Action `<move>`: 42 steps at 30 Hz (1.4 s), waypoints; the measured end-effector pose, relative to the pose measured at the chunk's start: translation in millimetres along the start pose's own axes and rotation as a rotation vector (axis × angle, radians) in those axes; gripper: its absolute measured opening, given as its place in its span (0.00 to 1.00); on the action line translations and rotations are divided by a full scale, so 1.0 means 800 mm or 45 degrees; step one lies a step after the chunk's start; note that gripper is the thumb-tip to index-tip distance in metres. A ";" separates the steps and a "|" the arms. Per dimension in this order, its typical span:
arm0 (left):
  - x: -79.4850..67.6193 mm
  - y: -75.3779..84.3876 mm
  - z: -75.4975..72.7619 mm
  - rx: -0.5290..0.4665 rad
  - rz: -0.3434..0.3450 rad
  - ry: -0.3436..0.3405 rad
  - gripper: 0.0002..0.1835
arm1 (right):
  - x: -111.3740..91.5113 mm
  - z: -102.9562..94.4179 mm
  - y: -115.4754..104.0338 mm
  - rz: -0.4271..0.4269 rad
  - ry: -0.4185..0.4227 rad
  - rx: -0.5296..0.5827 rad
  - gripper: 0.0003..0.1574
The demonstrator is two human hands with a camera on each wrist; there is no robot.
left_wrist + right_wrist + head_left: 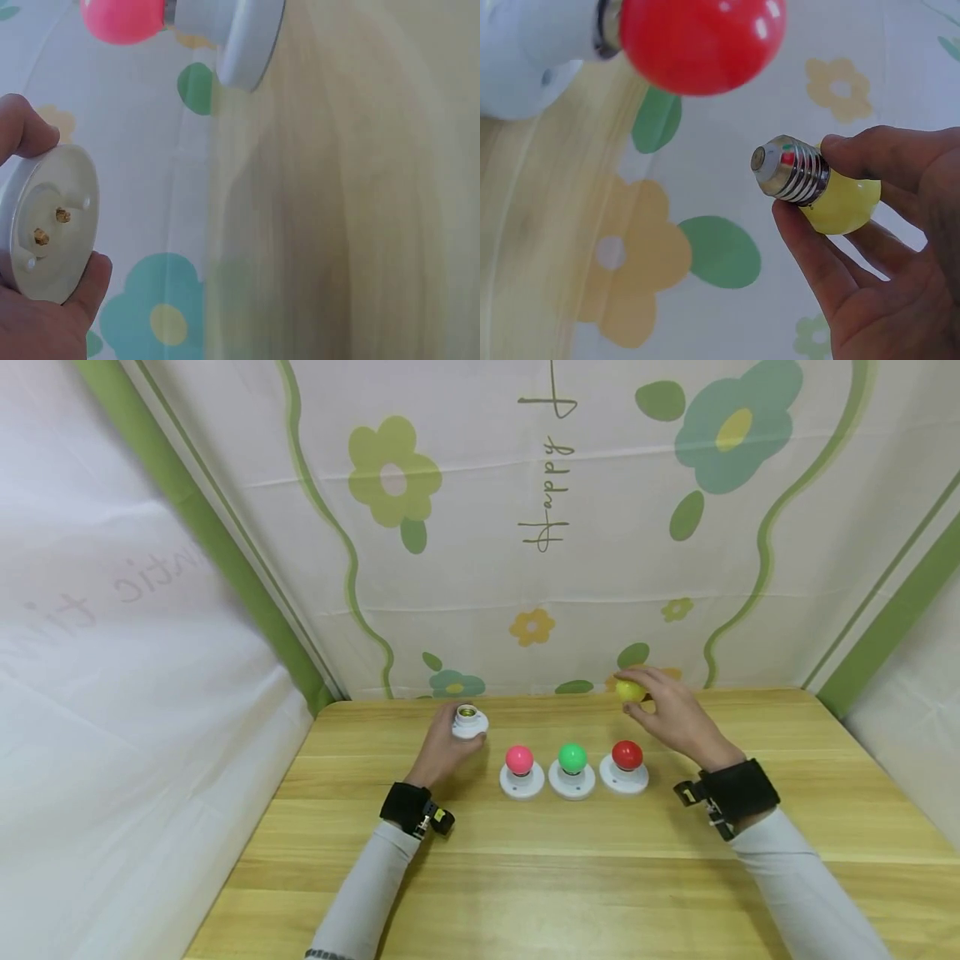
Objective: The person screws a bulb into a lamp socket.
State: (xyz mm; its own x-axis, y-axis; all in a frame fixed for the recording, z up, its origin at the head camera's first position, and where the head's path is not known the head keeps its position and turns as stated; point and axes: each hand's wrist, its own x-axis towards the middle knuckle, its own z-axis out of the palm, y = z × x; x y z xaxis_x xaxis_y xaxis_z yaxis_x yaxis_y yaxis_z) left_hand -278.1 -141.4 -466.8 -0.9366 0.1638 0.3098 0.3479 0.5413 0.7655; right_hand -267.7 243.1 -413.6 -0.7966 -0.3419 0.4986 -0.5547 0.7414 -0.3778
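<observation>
My left hand grips a white lamp socket by its round base, its threaded opening facing up and bare. The left wrist view shows the underside of that socket, with two brass screws, pinched between thumb and fingers. In my right hand is a yellow light bulb, held by its glass. Its metal screw base sticks out free of the fingers in the right wrist view. Between the hands stand three sockets carrying a pink bulb, a green bulb and a red bulb.
The three filled sockets form a row on the wooden table. Behind the table hangs a white curtain printed with flowers, and another white cloth closes off the left side.
</observation>
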 end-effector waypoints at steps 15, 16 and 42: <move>-0.007 0.021 0.005 -0.054 0.149 -0.041 0.34 | 0.002 -0.002 -0.033 -0.157 0.056 0.004 0.34; -0.008 0.023 0.006 -0.059 0.156 -0.044 0.34 | 0.002 -0.002 -0.034 -0.167 0.061 0.007 0.34; -0.027 0.076 0.034 -0.123 0.258 -0.285 0.35 | 0.002 -0.003 -0.083 -0.275 0.073 0.124 0.36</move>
State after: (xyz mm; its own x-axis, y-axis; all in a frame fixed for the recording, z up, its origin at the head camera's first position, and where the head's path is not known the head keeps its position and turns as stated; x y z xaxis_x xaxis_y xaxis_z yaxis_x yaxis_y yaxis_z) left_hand -237.8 -90.0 -442.6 -0.8299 0.4439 0.3379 0.5209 0.3996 0.7543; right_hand -231.8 194.8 -386.2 -0.6437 -0.4511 0.6182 -0.7334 0.5944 -0.3298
